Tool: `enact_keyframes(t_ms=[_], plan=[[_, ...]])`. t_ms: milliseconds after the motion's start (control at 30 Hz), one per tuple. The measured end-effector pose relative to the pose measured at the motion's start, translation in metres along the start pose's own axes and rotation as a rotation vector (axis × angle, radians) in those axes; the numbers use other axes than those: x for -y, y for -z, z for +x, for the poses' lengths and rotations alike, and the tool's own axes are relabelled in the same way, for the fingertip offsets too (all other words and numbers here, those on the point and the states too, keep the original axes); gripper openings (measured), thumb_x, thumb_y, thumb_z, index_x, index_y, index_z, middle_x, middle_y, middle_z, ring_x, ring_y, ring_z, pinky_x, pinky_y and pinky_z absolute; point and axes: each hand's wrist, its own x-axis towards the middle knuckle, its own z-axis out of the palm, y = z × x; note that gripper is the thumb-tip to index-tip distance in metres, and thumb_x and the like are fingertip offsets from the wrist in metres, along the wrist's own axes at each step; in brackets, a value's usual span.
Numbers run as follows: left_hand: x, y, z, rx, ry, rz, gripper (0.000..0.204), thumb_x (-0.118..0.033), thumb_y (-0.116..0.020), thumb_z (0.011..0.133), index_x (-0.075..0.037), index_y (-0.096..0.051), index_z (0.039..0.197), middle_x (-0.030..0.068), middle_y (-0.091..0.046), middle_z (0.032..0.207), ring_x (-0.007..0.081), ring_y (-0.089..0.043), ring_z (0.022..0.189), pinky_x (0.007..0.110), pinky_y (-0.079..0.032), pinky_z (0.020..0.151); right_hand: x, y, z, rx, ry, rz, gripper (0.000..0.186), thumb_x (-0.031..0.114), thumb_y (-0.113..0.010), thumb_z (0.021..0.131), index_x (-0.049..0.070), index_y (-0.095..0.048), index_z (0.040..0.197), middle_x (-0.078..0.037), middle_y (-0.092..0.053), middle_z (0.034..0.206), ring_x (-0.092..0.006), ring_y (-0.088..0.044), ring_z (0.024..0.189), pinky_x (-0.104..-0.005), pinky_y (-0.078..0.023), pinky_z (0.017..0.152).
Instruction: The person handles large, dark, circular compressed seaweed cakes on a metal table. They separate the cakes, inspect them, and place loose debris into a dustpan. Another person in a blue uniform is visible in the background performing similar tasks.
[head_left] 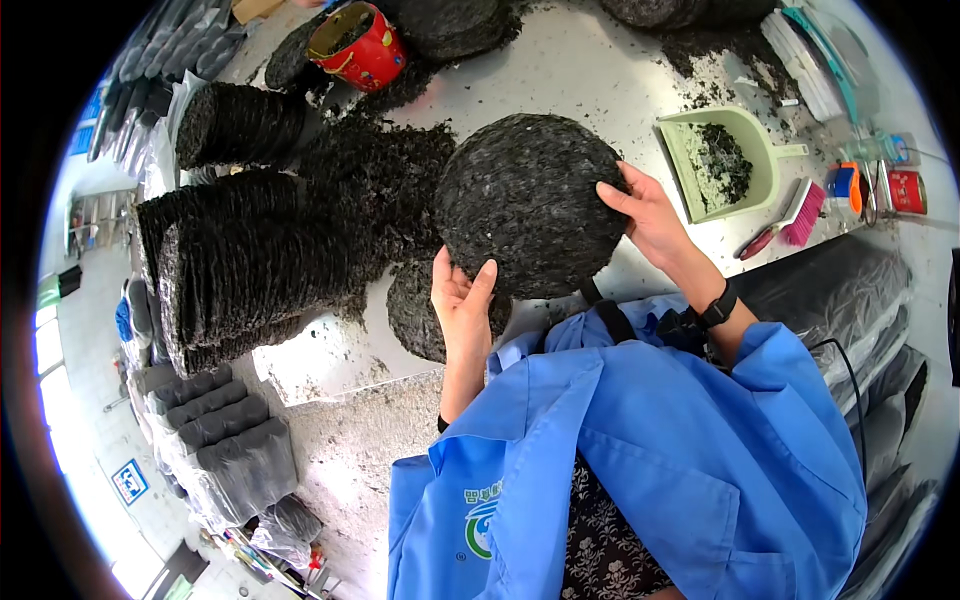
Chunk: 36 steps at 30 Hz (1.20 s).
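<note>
Between my hands I hold a round, dark cake of dried seaweed [530,205], raised and facing me. My left hand [463,305] grips its lower left edge, thumb on the front and fingers behind. On the upper right rim, my right hand [652,215] has its thumb on the front face, the fingers partly hidden behind. Below the cake, partly covered by it and my left hand, lies another round seaweed cake [415,312]. Long rows of stacked seaweed discs [250,270] lie on their sides to the left, beside a heap of loose seaweed [385,185].
A red bucket [365,60] stands at the far side near more round cakes [450,25]. To the right are a pale green dustpan [755,165] with scraps, a pink-bristled brush [802,215] and a red can [907,192]. Plastic-wrapped rolls [240,465] are piled at lower left.
</note>
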Motion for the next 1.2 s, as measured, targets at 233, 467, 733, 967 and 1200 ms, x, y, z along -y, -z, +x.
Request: enact_keyframes(t_ms=[233,467,733,967,1200], plan=[[-0.013,0.098,-0.010,-0.220,0.042,0.043,0.050,0.003,-0.059,0.081,-0.002,-0.042,0.128,0.0115,-0.060,0.107,0.0181,-0.059,0.094,0.030,-0.050,0.077,-0.035,0.063,0.016,-0.042,0.235,-0.971,0.034,0.020,-0.064,0.086,0.005,-0.052,0.114,-0.013,-0.062,0.103,-0.0233,-0.062,0.095,-0.0303,-0.049,0.084],[0.018,0.185,-0.025,-0.587,0.138,0.710,0.067,-0.010,-0.069,0.079,-0.009,-0.035,0.137,0.0185,-0.043,0.130,0.0289,-0.038,0.124,0.042,-0.035,0.099,-0.063,0.040,0.014,0.276,0.610,-1.877,0.078,0.038,-0.080,0.058,0.002,-0.047,0.119,-0.025,-0.037,0.134,-0.0378,-0.035,0.128,-0.0457,-0.032,0.104],[0.006,0.124,-0.002,-0.316,-0.001,0.684,0.054,-0.007,-0.062,0.083,-0.007,-0.041,0.133,0.0193,-0.049,0.127,0.0269,-0.044,0.121,0.038,-0.036,0.100,-0.056,0.052,0.023,0.428,0.650,-1.900,0.054,0.032,-0.067,0.079,-0.002,-0.048,0.116,-0.028,-0.044,0.128,-0.0394,-0.043,0.122,-0.0396,-0.040,0.100],[-0.018,0.052,0.011,-0.223,-0.152,0.595,0.048,0.000,-0.058,0.084,-0.003,-0.044,0.130,0.0181,-0.047,0.130,0.0259,-0.043,0.123,0.037,-0.041,0.097,0.013,0.044,-0.001,-0.491,0.661,-1.183,0.023,0.016,-0.052,0.093,-0.003,-0.055,0.104,-0.012,-0.062,0.080,-0.0225,-0.060,0.069,-0.0303,-0.045,0.061],[-0.013,0.003,0.021,0.153,-0.107,0.395,0.047,-0.007,-0.055,0.090,0.001,-0.039,0.133,0.0172,-0.052,0.124,0.0228,-0.051,0.115,0.033,-0.042,0.095,0.015,0.042,0.002,-0.268,0.178,-0.062,0.027,0.027,-0.048,0.097,0.003,-0.057,0.106,0.001,-0.062,0.091,-0.0073,-0.057,0.076,-0.0220,-0.047,0.068]])
